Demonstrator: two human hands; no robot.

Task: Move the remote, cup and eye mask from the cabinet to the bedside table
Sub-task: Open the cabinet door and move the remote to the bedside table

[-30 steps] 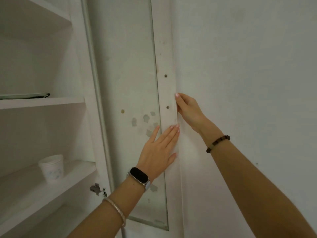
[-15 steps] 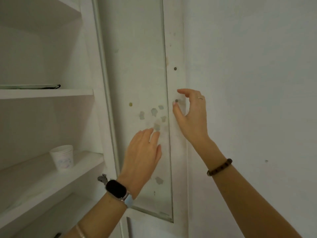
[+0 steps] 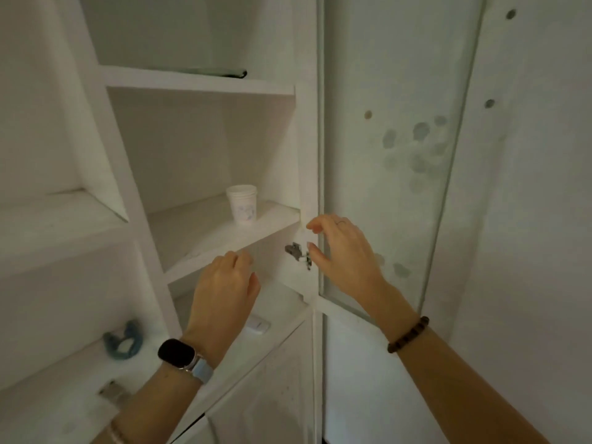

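Your left hand (image 3: pixel 224 290) hovers below the cup (image 3: pixel 242 203), fingers loosely curled, holding nothing. Your right hand (image 3: pixel 346 251), right of the cup and slightly lower, has thumb and fingers apart, empty, just beside the door hinge (image 3: pixel 298 251).

Risks: as you reach over the shelf edge, a knuckle may tip so light a cup. The right hand may catch on the hinge or knock the glass door (image 3: pixel 384 155), which stands open right of the cup.

Contents of the cabinet (image 3: pixel 198 83):
- The cup stands upright on the middle shelf, and you cannot see inside it.
- The remote (image 3: pixel 258 325) lies on the shelf below the cup, partly hidden by your left hand.
- The eye mask (image 3: pixel 121 342) lies in the compartment below and left of the cup.
- A flat dark-edged item (image 3: pixel 221 72) lies on the shelf above the cup, and what it is cannot be told.
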